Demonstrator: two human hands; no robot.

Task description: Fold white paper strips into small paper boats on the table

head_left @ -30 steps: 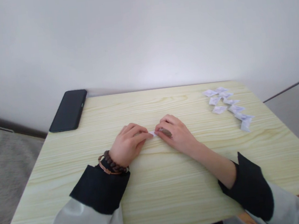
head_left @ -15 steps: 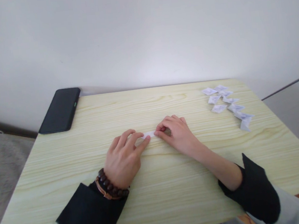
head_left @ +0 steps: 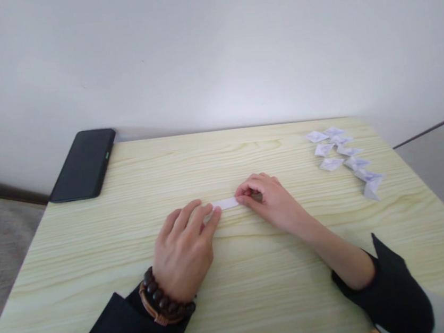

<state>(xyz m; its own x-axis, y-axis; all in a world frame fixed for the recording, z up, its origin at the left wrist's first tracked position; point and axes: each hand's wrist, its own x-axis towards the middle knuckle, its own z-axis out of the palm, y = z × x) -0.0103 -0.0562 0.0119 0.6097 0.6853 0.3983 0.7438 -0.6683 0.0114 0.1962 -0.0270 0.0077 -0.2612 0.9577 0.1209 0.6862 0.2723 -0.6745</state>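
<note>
A narrow strip of white paper [head_left: 227,203] lies low over the middle of the table, stretched between both hands. My left hand [head_left: 185,243] is closed on its left end, thumb and index finger pinching it, the other fingers bent over the tabletop. At the right end, my right hand [head_left: 271,202] pinches the strip between thumb and forefinger, with the remaining fingers curled. The ends of the strip are hidden under the fingertips.
Several small folded white paper pieces [head_left: 332,163] lie grouped at the table's back right. A black tablet-like device [head_left: 82,165] lies at the back left corner. Behind the wood-grain table [head_left: 260,290] stands a white wall [head_left: 209,50].
My hands have moved slightly apart, and more of the paper strip shows between them. Both keep their pinch. The whole view has shifted a little.
</note>
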